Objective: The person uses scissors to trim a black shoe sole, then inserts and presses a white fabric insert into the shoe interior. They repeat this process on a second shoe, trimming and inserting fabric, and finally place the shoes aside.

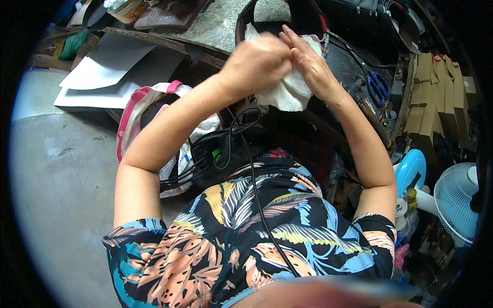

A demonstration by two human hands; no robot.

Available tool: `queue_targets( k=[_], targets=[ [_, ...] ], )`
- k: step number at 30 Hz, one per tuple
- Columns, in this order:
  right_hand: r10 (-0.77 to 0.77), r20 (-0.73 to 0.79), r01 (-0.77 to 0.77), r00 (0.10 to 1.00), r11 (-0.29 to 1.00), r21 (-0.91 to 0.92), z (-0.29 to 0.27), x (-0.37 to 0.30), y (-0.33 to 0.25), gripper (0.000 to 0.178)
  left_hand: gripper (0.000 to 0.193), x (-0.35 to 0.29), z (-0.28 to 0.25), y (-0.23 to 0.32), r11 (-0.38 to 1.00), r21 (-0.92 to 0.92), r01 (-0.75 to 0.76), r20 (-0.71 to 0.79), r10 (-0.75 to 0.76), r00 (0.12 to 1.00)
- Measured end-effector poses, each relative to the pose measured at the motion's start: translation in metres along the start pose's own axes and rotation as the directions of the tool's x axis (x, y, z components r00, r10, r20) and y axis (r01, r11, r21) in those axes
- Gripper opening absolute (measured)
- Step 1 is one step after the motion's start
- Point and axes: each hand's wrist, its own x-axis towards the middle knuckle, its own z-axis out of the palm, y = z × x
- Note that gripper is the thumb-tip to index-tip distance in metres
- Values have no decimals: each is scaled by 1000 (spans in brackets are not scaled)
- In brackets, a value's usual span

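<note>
In the head view, I see the person bent over the near edge of a cluttered grey tabletop [218,28], where a white cloth [290,95] lies under both hands. The left hand [262,61] is curled and blurred; I can't tell whether it pinches anything. The right hand [316,72] is mostly open, its fingers nearly straight, against the cloth and close beside the left, with nothing visibly gripped.

Just beyond them, a dark, rounded, hollow item with a red patch [322,23] crowds the far side of the cloth. Blue-handled scissors [377,88] lie just right of the hands, with brown cartons [426,95] stacked further right. White sheets [110,64] jut past the tabletop's left near edge. Below, a pink-and-white bag [125,134] and loops of black cable [241,126] fill the space before the person's lap. A fan [456,200] stands well apart, behind the right elbow.
</note>
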Motion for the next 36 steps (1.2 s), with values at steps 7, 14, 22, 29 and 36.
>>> queue_targets(
  k=[7,14,22,29,36],
  targets=[
    [-231,338,410,912,554,-725,-12,-7,0,56,36,-17,-30,-48,906,391,164,51,-199,979],
    [191,386,114,902,758,-642,-69,36,-4,55,49,-20,-21,-33,990,29,135,160,-138,977],
    [-1,49,35,999,724,-689,-11,17,17,41,30,-12,-9,-27,956,291,-43,222,-24,975],
    [14,130,71,991,775,-628,-17,9,29,55,8,-11,-14,-36,957,194,-217,111,198,974],
    [44,174,86,984,735,-672,-17,8,27,56,10,-34,-17,-29,978,99,-181,133,167,977]
  ],
)
